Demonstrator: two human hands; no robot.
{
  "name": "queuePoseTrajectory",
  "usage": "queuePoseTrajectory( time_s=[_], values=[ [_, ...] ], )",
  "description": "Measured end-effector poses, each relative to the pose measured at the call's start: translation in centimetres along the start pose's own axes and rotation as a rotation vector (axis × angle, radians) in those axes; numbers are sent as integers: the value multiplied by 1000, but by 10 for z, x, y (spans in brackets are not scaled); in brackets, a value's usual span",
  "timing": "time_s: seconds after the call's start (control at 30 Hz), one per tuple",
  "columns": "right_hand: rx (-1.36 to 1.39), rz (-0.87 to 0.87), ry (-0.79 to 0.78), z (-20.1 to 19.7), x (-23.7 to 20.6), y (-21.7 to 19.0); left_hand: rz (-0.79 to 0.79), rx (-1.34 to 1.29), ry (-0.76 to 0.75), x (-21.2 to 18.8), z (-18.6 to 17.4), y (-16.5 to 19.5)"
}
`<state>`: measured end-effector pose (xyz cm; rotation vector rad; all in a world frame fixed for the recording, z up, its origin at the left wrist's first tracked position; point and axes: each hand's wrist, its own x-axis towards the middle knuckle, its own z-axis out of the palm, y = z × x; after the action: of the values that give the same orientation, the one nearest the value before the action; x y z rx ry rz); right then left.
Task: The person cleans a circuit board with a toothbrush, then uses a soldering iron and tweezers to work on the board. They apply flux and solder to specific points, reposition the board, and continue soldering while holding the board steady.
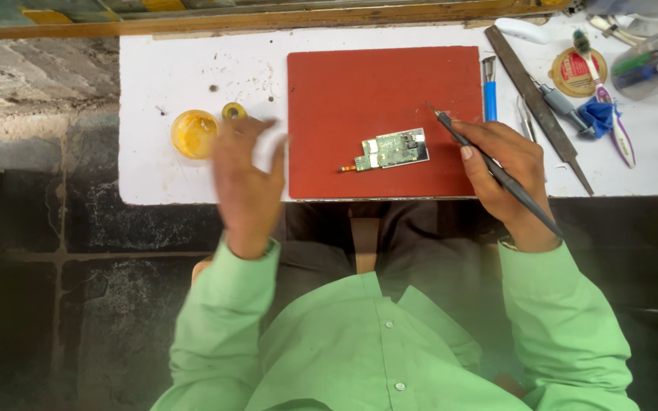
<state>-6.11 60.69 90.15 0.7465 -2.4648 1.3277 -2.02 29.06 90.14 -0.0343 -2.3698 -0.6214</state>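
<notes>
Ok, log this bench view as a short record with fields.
Surface: white table with a red mat
On mat: small green circuit board
Right hand: holds a thin dark tool, tip off the board
Left hand: blurred, empty, near a yellow pot and its cap
Right side: file, toothbrush

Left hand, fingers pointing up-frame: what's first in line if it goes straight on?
Probably the small yellow ring-shaped cap, right at the fingertips of the left hand; the round amber-filled jar sits just left. The hand is motion-blurred and height is unclear.
</notes>
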Motion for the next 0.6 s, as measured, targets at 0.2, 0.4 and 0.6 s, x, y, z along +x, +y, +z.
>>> queuePoseTrajectory(
  time_s=[0.2,0.4,0.6],
  values=[
    [-2,94,7,10,-9,9,-105,204,-195,25,-14,-60],
    [632,516,366,25,-29,32,-85,267,-292,29,5,-78],
    [769,643,560,28,-48,54,-81,262,-278,26,13,-85]
  ],
)
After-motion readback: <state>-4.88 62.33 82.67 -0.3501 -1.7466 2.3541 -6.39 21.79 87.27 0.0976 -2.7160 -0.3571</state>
